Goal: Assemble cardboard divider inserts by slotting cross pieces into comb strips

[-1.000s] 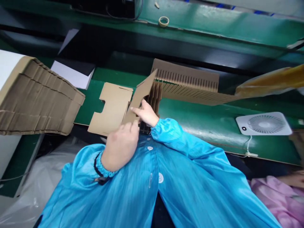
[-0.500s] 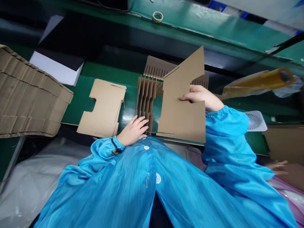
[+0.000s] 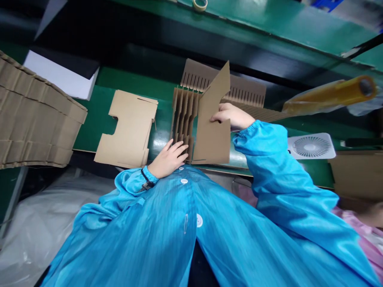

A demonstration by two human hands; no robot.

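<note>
My right hand [image 3: 230, 116] grips a notched cardboard sheet [image 3: 212, 127] and holds it upright against the right side of a cardboard divider rack [image 3: 183, 115] that stands on the green bench [image 3: 131, 85]. My left hand [image 3: 169, 159] rests with its fingers spread on the near end of the rack and holds nothing. A small stack of flat notched cardboard sheets [image 3: 127, 129] lies to the left of the rack. A long slotted cardboard strip [image 3: 239, 91] lies behind it.
A tall pile of corrugated cardboard [image 3: 32, 119] fills the left. A white pad [image 3: 60, 79] lies at the back left. A white fan [image 3: 311, 145], a yellow film roll [image 3: 329, 95] and a tape ring [image 3: 200, 4] are further off. Another person's pink sleeve [image 3: 369, 243] shows at lower right.
My right hand lifted one sheet from the left stack, swung it over the rack and brought it down against the rack's right side. My left hand moved onto the rack's near end.
</note>
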